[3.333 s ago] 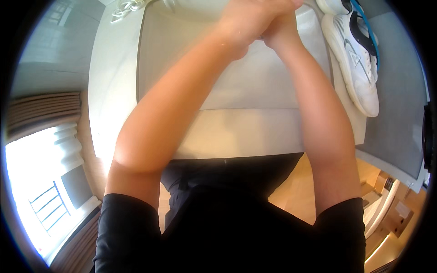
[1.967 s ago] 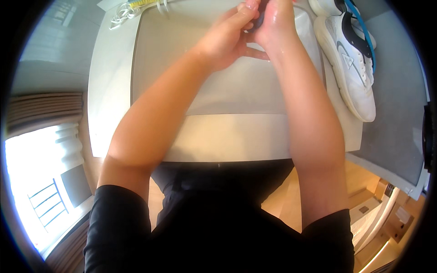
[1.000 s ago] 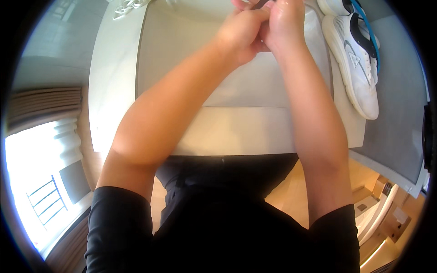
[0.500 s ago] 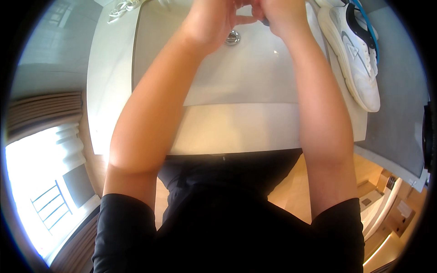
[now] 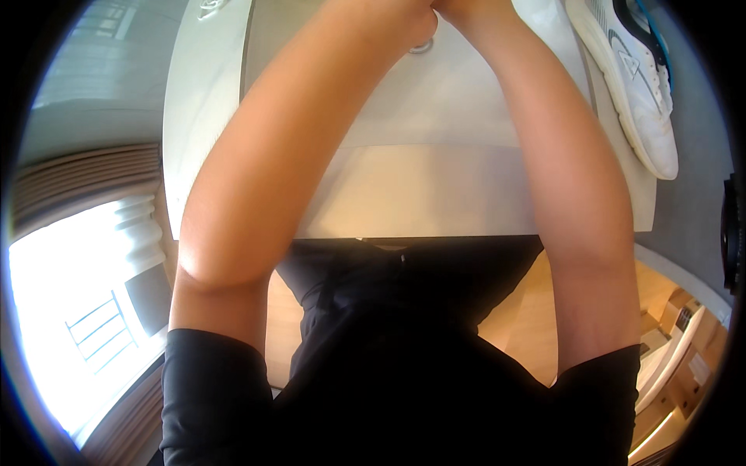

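Left hand (image 5: pixel 400 17) and right hand (image 5: pixel 470 8) meet above the basin (image 5: pixel 458 101); their grip I can't tell; work seems unfinished, what's left unclear.

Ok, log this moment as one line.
left hand: over sink, cropped by frame | right hand: close by, cropped by frame | held: cannot tell | around: metal drain, white shoe beside sink

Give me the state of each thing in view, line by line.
Left hand: cut off, grip unseen
Right hand: cut off, grip unseen
Sink: partly covered
Drain: mostly hidden, open or shut unclear
Shoe: toe toward the person
Curtain: gathered in folds
Window: bright
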`<state>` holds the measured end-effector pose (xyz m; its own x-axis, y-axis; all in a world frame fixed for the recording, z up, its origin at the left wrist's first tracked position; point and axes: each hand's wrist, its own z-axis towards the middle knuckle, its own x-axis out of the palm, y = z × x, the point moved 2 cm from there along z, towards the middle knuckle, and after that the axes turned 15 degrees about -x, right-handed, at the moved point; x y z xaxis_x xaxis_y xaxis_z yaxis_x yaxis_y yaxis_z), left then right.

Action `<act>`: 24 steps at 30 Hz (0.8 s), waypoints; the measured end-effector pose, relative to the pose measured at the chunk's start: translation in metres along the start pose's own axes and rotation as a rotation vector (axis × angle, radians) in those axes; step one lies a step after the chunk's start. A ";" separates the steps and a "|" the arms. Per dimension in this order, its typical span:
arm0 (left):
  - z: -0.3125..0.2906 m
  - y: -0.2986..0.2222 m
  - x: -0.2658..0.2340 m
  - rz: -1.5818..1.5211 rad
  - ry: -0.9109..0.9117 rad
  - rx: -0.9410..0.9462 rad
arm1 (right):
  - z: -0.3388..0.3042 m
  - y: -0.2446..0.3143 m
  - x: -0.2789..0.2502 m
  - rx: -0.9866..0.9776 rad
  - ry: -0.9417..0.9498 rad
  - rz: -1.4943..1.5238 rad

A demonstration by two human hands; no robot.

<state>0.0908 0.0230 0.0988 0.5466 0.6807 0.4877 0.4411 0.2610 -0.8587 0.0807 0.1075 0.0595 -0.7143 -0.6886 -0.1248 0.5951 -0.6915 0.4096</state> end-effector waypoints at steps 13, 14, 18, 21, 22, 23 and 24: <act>0.007 0.000 -0.007 0.077 -0.027 0.041 | -0.002 -0.008 0.004 -0.076 0.000 -0.147; 0.005 0.001 -0.012 0.119 -0.060 0.072 | -0.005 -0.007 0.014 -0.104 -0.013 -0.144; 0.016 -0.007 -0.009 0.066 -0.103 -0.005 | 0.005 0.003 0.008 0.096 -0.021 -0.021; 0.021 -0.021 -0.018 0.072 -0.070 0.078 | 0.023 0.013 0.014 0.143 0.093 0.181; 0.020 -0.030 -0.020 0.077 -0.065 0.132 | 0.033 0.015 0.020 0.208 -0.029 0.314; 0.016 -0.038 -0.021 0.082 -0.064 0.186 | 0.045 0.026 0.021 0.076 0.002 0.273; 0.000 -0.052 0.000 0.008 -0.201 0.186 | 0.056 0.037 0.017 -0.048 0.032 0.219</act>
<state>0.0676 0.0099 0.1438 0.3893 0.8004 0.4558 0.2888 0.3638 -0.8856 0.0698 0.0824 0.1232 -0.5544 -0.8296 -0.0663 0.7520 -0.5335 0.3871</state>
